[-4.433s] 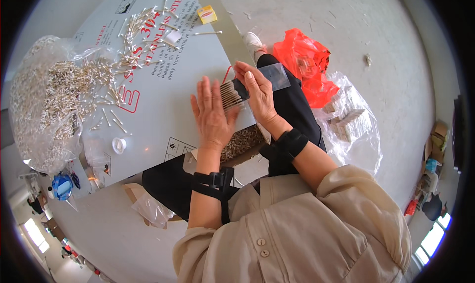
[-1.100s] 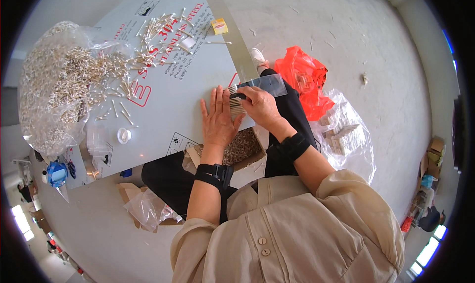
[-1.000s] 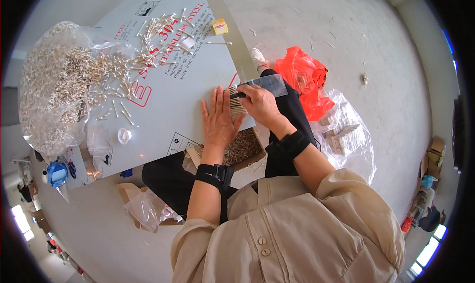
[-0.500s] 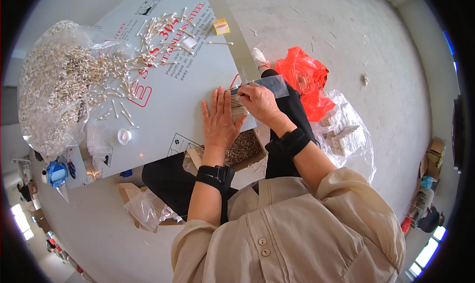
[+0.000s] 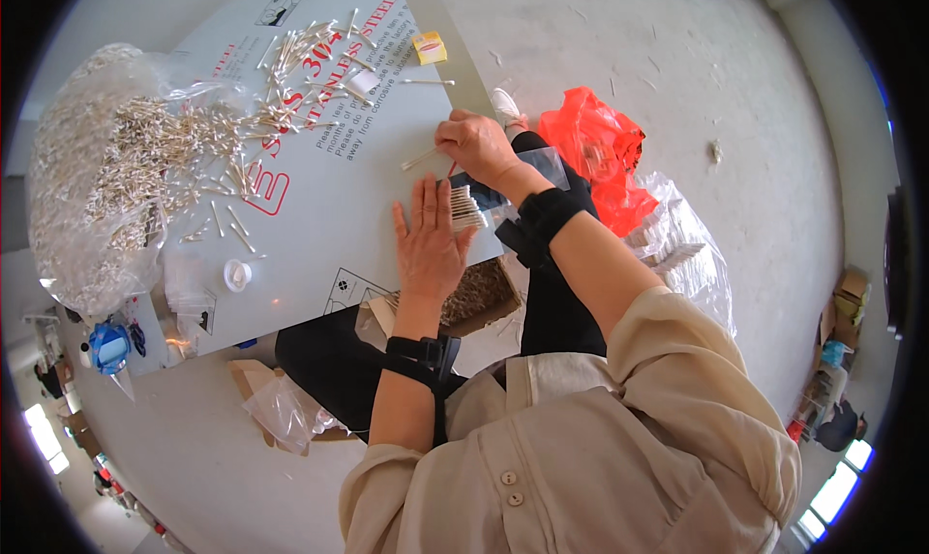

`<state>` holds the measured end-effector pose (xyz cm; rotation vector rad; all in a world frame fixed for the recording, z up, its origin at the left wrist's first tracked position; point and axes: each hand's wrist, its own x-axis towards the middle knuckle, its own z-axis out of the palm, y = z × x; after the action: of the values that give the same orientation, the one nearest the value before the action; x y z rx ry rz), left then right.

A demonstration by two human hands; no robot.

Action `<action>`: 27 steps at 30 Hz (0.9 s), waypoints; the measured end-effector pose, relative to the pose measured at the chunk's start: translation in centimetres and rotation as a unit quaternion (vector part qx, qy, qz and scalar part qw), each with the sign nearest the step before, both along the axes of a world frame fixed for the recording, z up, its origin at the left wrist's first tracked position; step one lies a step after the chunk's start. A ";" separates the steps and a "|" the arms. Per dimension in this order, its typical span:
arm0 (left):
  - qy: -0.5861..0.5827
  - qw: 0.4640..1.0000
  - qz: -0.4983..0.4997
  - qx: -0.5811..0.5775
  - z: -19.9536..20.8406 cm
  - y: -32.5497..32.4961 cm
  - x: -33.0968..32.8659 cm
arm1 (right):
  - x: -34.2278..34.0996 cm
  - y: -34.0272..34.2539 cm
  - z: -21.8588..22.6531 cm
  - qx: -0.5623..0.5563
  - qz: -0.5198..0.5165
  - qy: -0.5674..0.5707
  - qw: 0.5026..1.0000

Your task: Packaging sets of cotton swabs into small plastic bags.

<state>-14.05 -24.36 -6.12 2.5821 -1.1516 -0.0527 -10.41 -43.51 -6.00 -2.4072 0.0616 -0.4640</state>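
My left hand (image 5: 429,244) lies flat on the sheet-covered table, its fingers stretched out and its thumb apart. Against its index finger and thumb rests a neat row of cotton swabs (image 5: 467,209) near the table's edge. Beyond it, my right hand (image 5: 478,149) is closed in a pinch on a cotton swab (image 5: 418,159), which sticks out to the left above the table. A clear plastic bag (image 5: 550,165) lies at the edge, partly under my right wrist. Under the table edge, a cardboard box (image 5: 484,298) full of cotton swabs sits by my lap.
A large clear bag of loose swabs (image 5: 87,196) spills across the table (image 5: 319,225) at left. A small yellow box (image 5: 430,48) and a white round container (image 5: 237,274) stand there. Right of my leg lie a red plastic bag (image 5: 592,152) and a clear bag of white packs (image 5: 687,264).
My right hand has moved up and left off the row of swabs, and a swab now shows in its fingers. My left hand stays almost in place.
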 end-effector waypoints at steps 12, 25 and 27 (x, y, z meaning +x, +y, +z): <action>-0.005 1.000 0.028 0.012 0.0 -0.3 -0.1 | -9.4 0.4 2.7 -0.030 -0.035 -0.028 0.999; 0.006 0.999 0.030 0.029 0.2 -1.3 0.2 | -8.8 0.3 1.7 -0.142 0.070 0.034 0.987; 0.003 0.999 0.025 0.027 0.1 -1.2 0.4 | -8.9 0.3 1.8 -0.136 0.074 0.033 0.987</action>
<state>-13.70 -25.57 -6.03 2.6546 -1.0983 -0.0816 -19.34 -43.16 -4.21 -2.6701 -0.1605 -0.3421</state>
